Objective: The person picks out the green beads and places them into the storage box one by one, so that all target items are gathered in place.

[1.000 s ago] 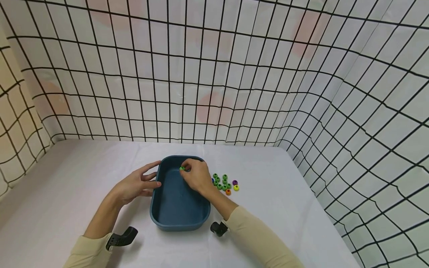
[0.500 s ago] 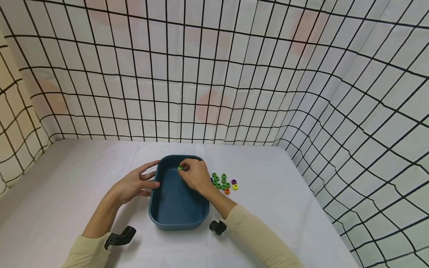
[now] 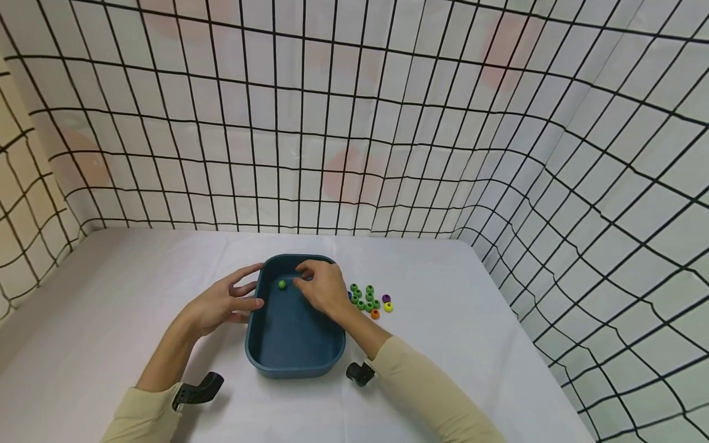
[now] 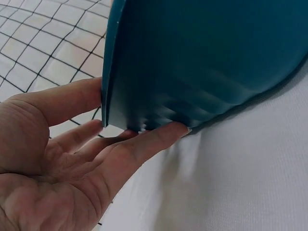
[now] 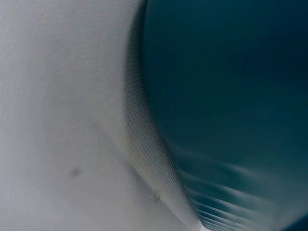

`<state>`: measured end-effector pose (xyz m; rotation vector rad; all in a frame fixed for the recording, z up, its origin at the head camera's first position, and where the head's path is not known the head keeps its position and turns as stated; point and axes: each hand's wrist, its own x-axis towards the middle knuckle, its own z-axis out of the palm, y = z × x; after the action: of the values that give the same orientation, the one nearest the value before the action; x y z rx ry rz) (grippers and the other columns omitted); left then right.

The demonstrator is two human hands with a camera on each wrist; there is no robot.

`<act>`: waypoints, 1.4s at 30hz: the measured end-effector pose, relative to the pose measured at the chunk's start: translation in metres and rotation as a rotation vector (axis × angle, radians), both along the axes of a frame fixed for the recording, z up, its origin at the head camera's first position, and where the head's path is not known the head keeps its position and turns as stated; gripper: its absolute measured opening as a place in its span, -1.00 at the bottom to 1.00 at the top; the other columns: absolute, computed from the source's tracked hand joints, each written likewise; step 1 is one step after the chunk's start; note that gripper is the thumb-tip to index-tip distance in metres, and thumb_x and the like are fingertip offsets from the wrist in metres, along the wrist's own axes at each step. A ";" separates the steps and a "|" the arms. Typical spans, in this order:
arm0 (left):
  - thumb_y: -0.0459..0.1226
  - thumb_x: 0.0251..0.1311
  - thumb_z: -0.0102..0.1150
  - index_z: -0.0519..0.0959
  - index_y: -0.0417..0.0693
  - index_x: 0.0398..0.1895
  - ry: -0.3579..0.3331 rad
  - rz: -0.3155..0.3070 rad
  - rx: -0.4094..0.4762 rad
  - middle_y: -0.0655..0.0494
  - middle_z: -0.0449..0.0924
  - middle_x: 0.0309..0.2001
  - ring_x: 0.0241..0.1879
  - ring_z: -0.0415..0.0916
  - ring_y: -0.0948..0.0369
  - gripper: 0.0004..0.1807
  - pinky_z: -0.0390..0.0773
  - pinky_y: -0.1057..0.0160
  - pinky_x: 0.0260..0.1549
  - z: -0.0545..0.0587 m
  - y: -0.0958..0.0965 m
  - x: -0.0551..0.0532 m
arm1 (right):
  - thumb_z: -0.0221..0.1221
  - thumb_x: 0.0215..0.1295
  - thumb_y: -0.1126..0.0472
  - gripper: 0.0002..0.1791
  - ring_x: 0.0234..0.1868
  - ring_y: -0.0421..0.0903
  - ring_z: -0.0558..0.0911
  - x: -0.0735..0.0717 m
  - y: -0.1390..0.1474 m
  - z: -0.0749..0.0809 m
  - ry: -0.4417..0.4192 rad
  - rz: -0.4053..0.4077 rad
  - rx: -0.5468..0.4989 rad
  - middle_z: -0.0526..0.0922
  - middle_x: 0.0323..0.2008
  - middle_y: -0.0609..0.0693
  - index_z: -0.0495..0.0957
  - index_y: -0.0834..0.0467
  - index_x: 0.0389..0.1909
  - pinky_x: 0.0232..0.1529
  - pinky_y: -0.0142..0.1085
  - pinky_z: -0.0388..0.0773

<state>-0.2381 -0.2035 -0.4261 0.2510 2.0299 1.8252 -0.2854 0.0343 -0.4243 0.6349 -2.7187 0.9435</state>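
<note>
1 grn bead (image 3: 282,285), in blue tray (image 3: 296,373) nr its far-L corner, prob light, hard & slick (best pinched by its sides); R hand (image 3: 322,289) nearby, thumb & fingertips apart, nothing between; L hand (image 3: 217,307), fingers spread, touching tray's L wall.

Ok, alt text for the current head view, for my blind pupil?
A person's right hand reaches over a blue tray where one green bead lies, while the left hand touches the tray's side. More beads, mostly green, lie to its right on a white table.
</note>
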 end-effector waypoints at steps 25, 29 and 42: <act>-0.37 0.30 0.28 -0.14 0.08 0.66 0.007 0.016 0.002 -0.35 -0.11 0.58 0.38 0.31 -0.36 0.02 0.63 -0.24 0.06 0.002 0.007 0.001 | 0.35 0.28 0.17 -0.72 -0.30 -0.09 0.77 -0.001 0.013 0.011 0.038 0.009 -0.071 0.80 -0.29 0.02 0.73 0.16 -0.03 -0.25 -0.28 0.68; -0.35 0.30 0.30 -0.12 0.09 0.66 0.009 0.022 -0.017 -0.35 -0.08 0.58 0.38 0.33 -0.35 0.02 0.62 -0.23 0.06 0.001 0.006 0.001 | 0.35 0.29 0.15 -0.70 -0.25 -0.07 0.76 0.001 0.023 0.019 0.041 0.015 -0.064 0.80 -0.27 0.03 0.72 0.17 -0.01 -0.20 -0.24 0.69; -0.35 0.30 0.30 -0.11 0.07 0.66 0.032 0.034 -0.046 -0.37 -0.08 0.57 0.36 0.34 -0.36 0.01 0.63 -0.23 0.05 0.002 0.007 0.002 | 0.34 0.28 0.18 -0.72 -0.31 -0.02 0.71 0.006 0.067 0.041 0.071 -0.020 -0.011 0.79 -0.29 0.08 0.72 0.20 -0.03 -0.30 -0.21 0.65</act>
<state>-0.2358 -0.1965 -0.4237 0.2358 2.1074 1.8036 -0.2795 0.1017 -0.3835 0.6258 -2.6505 0.9134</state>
